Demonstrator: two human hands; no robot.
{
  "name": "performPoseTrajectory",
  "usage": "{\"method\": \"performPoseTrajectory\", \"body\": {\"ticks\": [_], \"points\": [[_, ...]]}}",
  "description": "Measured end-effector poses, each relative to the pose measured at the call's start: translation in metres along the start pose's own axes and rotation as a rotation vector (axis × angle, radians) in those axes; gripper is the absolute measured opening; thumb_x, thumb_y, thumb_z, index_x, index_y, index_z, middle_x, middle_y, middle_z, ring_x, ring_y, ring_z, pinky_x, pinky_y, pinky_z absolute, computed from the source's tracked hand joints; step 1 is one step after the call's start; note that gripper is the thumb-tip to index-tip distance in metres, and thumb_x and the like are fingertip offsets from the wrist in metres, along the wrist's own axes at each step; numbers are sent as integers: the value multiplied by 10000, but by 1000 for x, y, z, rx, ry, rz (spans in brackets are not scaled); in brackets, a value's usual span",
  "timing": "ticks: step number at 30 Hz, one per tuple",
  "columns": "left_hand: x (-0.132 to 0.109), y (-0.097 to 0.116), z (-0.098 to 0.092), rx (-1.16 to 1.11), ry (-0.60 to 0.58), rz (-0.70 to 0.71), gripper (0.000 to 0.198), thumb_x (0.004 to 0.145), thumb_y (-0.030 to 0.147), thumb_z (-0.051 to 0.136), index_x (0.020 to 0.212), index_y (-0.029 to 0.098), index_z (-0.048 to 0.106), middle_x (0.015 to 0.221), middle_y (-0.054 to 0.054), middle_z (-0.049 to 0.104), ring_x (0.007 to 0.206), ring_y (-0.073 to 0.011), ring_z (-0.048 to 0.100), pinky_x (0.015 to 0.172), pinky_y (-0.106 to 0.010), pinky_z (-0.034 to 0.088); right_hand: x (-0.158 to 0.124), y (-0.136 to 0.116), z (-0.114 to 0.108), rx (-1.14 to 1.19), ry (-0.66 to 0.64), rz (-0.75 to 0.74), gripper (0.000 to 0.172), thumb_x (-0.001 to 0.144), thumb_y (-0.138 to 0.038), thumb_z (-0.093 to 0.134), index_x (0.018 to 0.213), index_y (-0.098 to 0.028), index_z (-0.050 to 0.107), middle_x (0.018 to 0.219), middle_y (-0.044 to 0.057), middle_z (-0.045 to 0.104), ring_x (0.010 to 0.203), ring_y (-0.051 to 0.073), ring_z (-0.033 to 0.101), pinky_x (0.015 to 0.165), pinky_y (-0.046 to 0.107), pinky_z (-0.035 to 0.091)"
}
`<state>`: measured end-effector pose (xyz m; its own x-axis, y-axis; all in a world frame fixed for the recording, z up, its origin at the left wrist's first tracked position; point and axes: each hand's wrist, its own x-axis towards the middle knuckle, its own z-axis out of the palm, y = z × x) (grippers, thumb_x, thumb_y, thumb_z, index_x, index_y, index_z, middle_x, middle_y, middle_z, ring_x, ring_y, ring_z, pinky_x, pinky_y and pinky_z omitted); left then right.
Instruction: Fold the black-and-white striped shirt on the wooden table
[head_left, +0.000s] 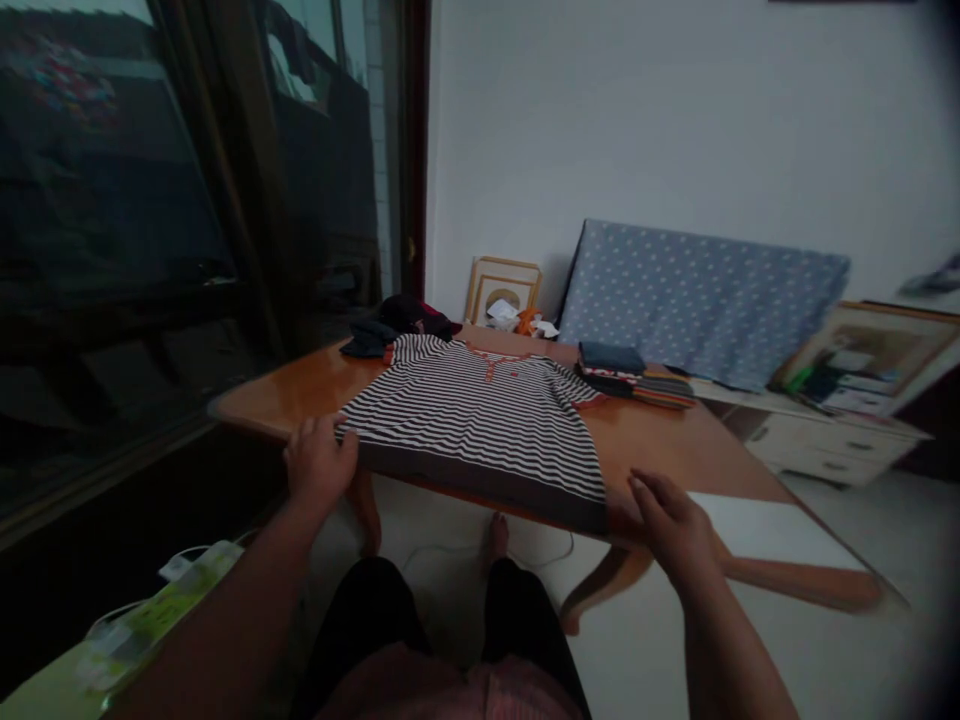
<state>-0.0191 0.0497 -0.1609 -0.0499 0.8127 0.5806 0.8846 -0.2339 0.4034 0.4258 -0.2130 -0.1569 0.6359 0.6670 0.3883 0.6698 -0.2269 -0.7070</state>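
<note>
A black-and-white striped short-sleeved shirt [480,405] with orange-red trim lies spread on the wooden table [660,440], collar away from me. Its dark hem hangs at the near edge. At the left corner of that hem, my left hand [322,462] is closed, thumb and fingers on the fabric. My right hand [673,520] hovers just right of the other hem corner, its fingers a little apart and nothing visible in them. A small gap shows between it and the shirt.
Folded clothes [611,360] are stacked beyond the right sleeve. Dark garments [409,318] lie heaped at the far left. A white sheet [780,530] is on the table's right end. Behind stand a picture frame [504,285] and a polka-dot cloth [697,300] over something.
</note>
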Motion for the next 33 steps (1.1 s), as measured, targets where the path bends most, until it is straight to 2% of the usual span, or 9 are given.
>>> {"method": "performPoseTrajectory", "body": {"ticks": [2, 4, 9, 14, 17, 23, 27, 30, 33], "points": [[-6, 28, 6, -135, -71, 156, 244, 933, 381, 495, 1081, 228, 613, 1132, -96, 653, 1136, -298, 577, 1025, -425, 424, -3, 9, -5, -27, 36, 60, 513, 868, -533, 499, 1182, -180, 698, 1161, 116, 723, 1094, 287, 662, 963, 426, 506], [-15, 62, 11, -278, -207, 293, 212, 946, 371, 484, 1044, 238, 616, 1102, -72, 664, 1114, -261, 589, 1016, -377, 430, -7, 15, -7, -50, 15, 101, 499, 870, -516, 486, 1181, -183, 690, 1082, 109, 738, 1013, 275, 681, 896, 407, 522], [-55, 149, 14, -477, -519, 646, 223, 925, 403, 563, 1066, 257, 655, 1106, -74, 674, 1098, -257, 583, 987, -389, 433, -16, 6, -7, -171, -150, 109, 400, 899, -529, 449, 945, -227, 707, 866, 71, 748, 845, 247, 691, 788, 357, 508], [-94, 203, 17, -510, -653, 868, 477, 791, 464, 752, 1223, 314, 613, 1218, -73, 639, 1172, -291, 539, 1016, -438, 398, -24, -18, -2, -209, -287, 132, 380, 908, -564, 471, 825, -242, 655, 756, 42, 720, 732, 222, 669, 664, 308, 460], [-106, 221, 21, -470, -678, 930, 568, 740, 456, 805, 1247, 307, 596, 1241, -79, 627, 1196, -311, 512, 1014, -460, 378, -26, -23, 6, -203, -281, 137, 297, 868, -519, 562, 821, -238, 645, 734, 39, 709, 723, 215, 659, 645, 288, 438], [-113, 237, 23, -394, -630, 921, 423, 814, 377, 744, 1207, 298, 607, 1217, -54, 622, 1162, -291, 506, 998, -444, 361, -19, -20, 23, -68, -211, 146, 225, 793, -445, 637, 773, -221, 644, 626, 13, 642, 619, 185, 589, 587, 271, 390], [-112, 237, 20, -407, -631, 918, 433, 825, 423, 733, 1224, 304, 612, 1211, -36, 623, 1157, -281, 501, 983, -427, 364, -16, -22, 28, 258, -116, 194, 273, 789, -480, 617, 777, -208, 612, 617, -5, 599, 576, 164, 536, 530, 262, 364], [-112, 236, 19, -430, -630, 903, 445, 833, 458, 719, 1236, 301, 615, 1203, -41, 631, 1146, -280, 505, 976, -426, 366, -18, -29, 28, 585, -165, 312, 295, 780, -492, 633, 837, -207, 577, 606, -22, 592, 499, 143, 514, 483, 251, 362], [-113, 236, 20, -442, -611, 878, 341, 870, 366, 680, 1198, 290, 631, 1185, -35, 642, 1131, -267, 513, 965, -418, 365, -21, -33, 28, 776, -180, 394, 319, 748, -456, 688, 894, -216, 535, 608, -41, 596, 447, 126, 516, 462, 237, 374]]}}
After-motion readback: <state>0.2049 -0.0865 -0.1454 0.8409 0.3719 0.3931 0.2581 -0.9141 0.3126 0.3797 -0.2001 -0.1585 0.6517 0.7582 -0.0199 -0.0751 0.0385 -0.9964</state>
